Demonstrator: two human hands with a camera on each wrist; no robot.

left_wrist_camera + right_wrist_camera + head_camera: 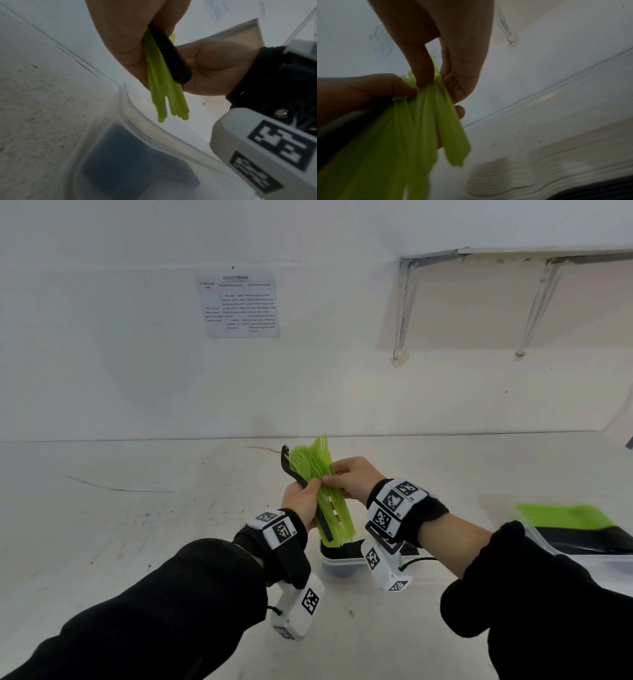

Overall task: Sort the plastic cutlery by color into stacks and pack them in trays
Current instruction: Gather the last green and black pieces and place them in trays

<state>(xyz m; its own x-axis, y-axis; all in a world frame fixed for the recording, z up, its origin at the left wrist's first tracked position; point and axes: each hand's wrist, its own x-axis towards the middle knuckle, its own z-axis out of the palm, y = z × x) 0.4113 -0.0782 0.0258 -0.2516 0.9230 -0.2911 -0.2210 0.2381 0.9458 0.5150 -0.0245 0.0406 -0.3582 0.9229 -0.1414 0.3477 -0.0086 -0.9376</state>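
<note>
A fan of several lime-green plastic forks (322, 477) is held upright above the table, tines up, with one black fork (301, 481) on its left side. My left hand (303, 499) grips the bundle by the handles; the green handles (164, 86) and the black handle (171, 54) stick out below its palm. My right hand (349, 475) pinches green forks (435, 108) between thumb and fingers. Right under the bundle stands a clear tray (339, 565) with black cutlery in it (130, 155).
A second clear tray (544, 546) at the right edge holds a green stack (568, 515) and a black stack side by side. A printed sheet (239, 306) hangs on the white wall. A shelf on metal brackets (404, 309) juts out at the upper right.
</note>
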